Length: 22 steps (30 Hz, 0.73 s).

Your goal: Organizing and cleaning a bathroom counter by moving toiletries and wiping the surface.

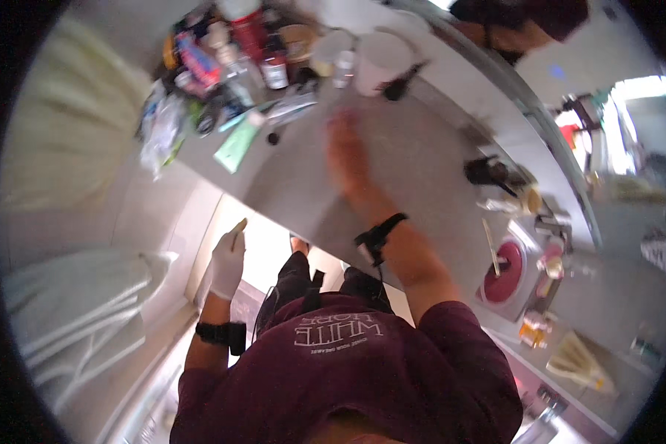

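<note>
My right hand (pixel 344 144) is over the grey countertop (pixel 429 166), blurred by motion. Its fingers are smeared, so whether they hold anything does not show. A black band circles that wrist. My left hand (pixel 227 263) is low beside the counter's front edge, covered in white that looks like a glove or cloth. Its fingers look pressed together, with a small yellowish thing (pixel 238 228) at the tips that I cannot make out. Nearest to my right hand are a pale green tube (pixel 237 146), a small black cap-like disc (pixel 273 138) and a white tub (pixel 383 61).
Bottles, tubes and plastic bags (pixel 163 137) crowd the counter's far left. A black item (pixel 401 83) lies by the tub, another (pixel 488 172) farther right. A pink round bowl (pixel 503 272) stands at the right. A mirror (pixel 562 166) runs along the back; pale cloth (pixel 70 111) hangs left.
</note>
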### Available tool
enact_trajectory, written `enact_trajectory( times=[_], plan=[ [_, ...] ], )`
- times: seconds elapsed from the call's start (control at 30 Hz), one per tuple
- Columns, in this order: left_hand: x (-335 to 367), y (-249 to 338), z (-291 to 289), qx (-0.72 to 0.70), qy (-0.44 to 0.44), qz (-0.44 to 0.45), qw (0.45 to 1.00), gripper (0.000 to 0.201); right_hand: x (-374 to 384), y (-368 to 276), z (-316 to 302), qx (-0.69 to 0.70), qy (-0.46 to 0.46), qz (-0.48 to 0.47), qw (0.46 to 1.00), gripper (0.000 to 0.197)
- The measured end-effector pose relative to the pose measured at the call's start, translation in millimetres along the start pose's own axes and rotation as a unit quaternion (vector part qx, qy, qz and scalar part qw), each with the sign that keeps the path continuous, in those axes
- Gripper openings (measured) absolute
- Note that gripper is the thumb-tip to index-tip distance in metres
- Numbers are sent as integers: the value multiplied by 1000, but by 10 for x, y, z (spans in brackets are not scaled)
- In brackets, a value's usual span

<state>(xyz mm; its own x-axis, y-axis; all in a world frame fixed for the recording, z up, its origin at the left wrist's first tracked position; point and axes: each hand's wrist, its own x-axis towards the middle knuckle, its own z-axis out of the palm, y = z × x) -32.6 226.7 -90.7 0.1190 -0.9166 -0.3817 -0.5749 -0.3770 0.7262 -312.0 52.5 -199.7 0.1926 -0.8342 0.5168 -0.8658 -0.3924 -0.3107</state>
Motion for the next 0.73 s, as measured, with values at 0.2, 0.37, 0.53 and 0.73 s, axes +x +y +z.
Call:
enact_trajectory(
  times=[0.2, 0.37, 0.53, 0.73],
  plan=[
    [70, 397, 310, 11, -67, 48, 997, 35, -182, 62, -790, 104, -198, 166, 961, 38],
    [224, 1048, 752, 51, -119, 245, 961, 36, -1074, 993, -1689, -132, -13, 152, 980, 29],
    [132, 1883, 1497, 17, -227, 226, 947, 46, -2383, 687, -2894, -195, -46, 234, 951, 27],
    [-270, 3030, 2442, 193, -211, 444, 849, 63, -3529, 842, -3096, -231, -56, 372, 897, 38]
  ],
)
